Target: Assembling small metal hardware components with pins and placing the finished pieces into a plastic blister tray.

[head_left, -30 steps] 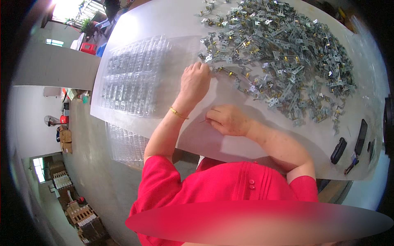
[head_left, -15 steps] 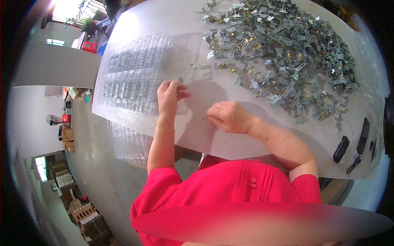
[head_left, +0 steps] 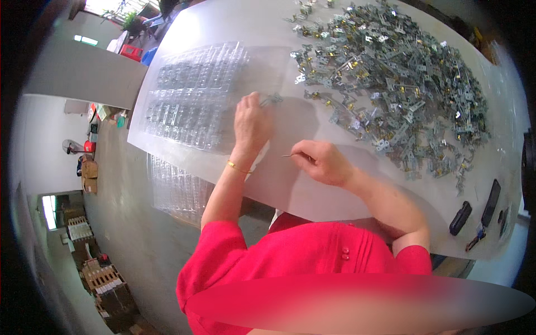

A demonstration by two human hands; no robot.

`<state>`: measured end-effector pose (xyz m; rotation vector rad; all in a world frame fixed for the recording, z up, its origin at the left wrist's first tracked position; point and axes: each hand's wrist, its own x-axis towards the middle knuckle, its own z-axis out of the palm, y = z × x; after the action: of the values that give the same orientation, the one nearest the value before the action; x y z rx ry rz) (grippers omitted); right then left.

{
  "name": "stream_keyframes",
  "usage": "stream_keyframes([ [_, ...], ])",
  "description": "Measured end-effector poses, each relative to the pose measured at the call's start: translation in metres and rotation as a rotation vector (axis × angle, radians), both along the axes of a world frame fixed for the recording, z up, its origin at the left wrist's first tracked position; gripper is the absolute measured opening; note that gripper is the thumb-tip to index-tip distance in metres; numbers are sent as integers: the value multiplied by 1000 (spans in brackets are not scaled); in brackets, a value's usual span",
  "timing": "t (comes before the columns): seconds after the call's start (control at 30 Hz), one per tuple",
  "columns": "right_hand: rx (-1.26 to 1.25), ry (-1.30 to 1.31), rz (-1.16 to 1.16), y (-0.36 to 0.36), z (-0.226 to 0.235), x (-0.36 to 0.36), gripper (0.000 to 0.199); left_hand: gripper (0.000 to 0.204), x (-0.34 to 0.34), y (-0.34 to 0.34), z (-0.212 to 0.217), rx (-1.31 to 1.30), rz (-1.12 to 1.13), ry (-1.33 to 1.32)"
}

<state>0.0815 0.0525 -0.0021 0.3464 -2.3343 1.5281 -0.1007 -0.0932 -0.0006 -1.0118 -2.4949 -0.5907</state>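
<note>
My left hand point(head_left: 253, 124) is over the table beside the clear trays, its back turned up and slightly smeared by motion. Its fingers are curled on a small silver metal bracket point(head_left: 272, 100) that sticks out past the fingertips on the right. The grip itself is partly hidden behind the hand. To the right and nearer to me, my right hand point(head_left: 324, 162) is closed, pinching a thin metal rod point(head_left: 287, 156) whose tip points left. Clear plastic trays point(head_left: 192, 92) with rows of silver pieces lie left of my left hand.
A large heap of silver and brass-coloured metal brackets point(head_left: 402, 84) covers the far right of the white table point(head_left: 290, 192). Near the right edge lie a black case-like object point(head_left: 461, 218), a long dark object point(head_left: 490, 203) and a small tool point(head_left: 475, 239). More clear trays point(head_left: 176, 187) sit lower, beyond the table's left edge.
My left hand has moved right and turned its back up, with the bracket now at its right side. My right hand has shifted slightly right. The whole view has tilted a little.
</note>
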Motion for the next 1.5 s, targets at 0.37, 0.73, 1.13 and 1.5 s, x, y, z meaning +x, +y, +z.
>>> stream_keyframes([
  [0.37,341,336,-19,5,131,19,29,24,-7,15,-14,-28,-68,-128],
  [0.73,18,623,-40,-47,191,9,19,24,-18,15,-29,74,-59,-81],
  [1.13,176,423,135,-26,207,42,17,22,-15,17,-30,242,-56,-136],
  [1.5,-47,50,-564,49,155,32,14,20,12,47,58,710,-456,-1110],
])
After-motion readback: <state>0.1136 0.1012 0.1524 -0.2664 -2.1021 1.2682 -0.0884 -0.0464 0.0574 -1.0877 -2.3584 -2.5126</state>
